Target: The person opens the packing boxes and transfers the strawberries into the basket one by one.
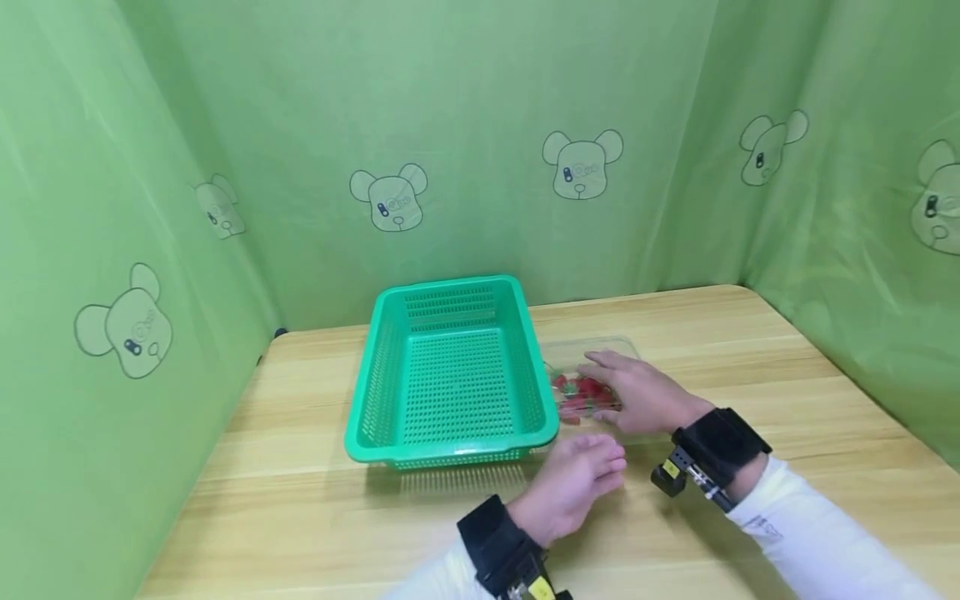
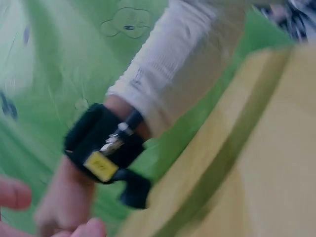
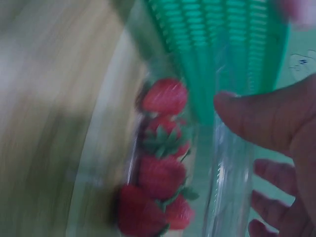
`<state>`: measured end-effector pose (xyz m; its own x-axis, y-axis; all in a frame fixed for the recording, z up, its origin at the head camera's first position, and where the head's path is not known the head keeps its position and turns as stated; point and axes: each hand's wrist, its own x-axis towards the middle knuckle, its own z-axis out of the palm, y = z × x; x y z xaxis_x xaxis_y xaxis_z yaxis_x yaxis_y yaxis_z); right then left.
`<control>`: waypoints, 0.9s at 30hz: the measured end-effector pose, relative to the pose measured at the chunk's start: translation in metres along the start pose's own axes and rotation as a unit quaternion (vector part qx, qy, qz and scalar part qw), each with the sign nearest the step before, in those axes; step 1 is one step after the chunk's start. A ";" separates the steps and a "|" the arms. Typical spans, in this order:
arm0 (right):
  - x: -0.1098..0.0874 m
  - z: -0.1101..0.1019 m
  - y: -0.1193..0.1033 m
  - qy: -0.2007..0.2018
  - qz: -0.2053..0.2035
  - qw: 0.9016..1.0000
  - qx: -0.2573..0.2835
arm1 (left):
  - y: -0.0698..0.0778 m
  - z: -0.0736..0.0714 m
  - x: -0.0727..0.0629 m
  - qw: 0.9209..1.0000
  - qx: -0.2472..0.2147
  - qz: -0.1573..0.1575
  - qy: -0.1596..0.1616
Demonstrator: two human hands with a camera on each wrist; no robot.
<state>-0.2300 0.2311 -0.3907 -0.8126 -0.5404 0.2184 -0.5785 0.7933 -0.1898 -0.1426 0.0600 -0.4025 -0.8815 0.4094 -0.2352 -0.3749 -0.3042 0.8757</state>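
In the head view, my left hand (image 1: 572,485) hangs in front of the basket's near right corner, fingers loosely bent, holding nothing. Only blurred fingertips of it show in the left wrist view. My right hand (image 1: 637,392) is over a clear plastic box (image 1: 592,343) of strawberries (image 1: 588,390), its fingers spread. The right wrist view has its thumb and fingers apart beside the box's clear edge (image 3: 224,170); a firm grip is not visible. Several red strawberries (image 3: 160,175) with green leaves lie in a row there. The green plastic basket (image 1: 457,454) stands left of the box.
The wooden table (image 1: 300,492) has rounded corners and carries the basket and box. Green curtains (image 1: 480,100) printed with bear heads hang behind and at both sides. The basket's right rim stands close against the strawberry box.
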 end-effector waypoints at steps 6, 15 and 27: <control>0.006 0.000 0.009 -0.046 -0.017 0.999 -0.001 | -0.024 0.007 0.041 0.985 -0.125 -0.056 0.104; 0.018 -0.011 0.006 -0.093 -0.068 0.992 0.044 | -0.040 0.006 0.072 0.981 -0.128 -0.016 0.147; 0.028 -0.026 0.006 -0.143 -0.085 0.985 0.033 | -0.045 0.004 0.081 0.981 -0.106 0.041 0.158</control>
<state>-0.2549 0.2281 -0.3613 -0.6844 -0.7286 -0.0254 -0.7039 0.6695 -0.2374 -0.1960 0.1105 -0.4596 -0.9435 0.1003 -0.3160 -0.3214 -0.5103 0.7977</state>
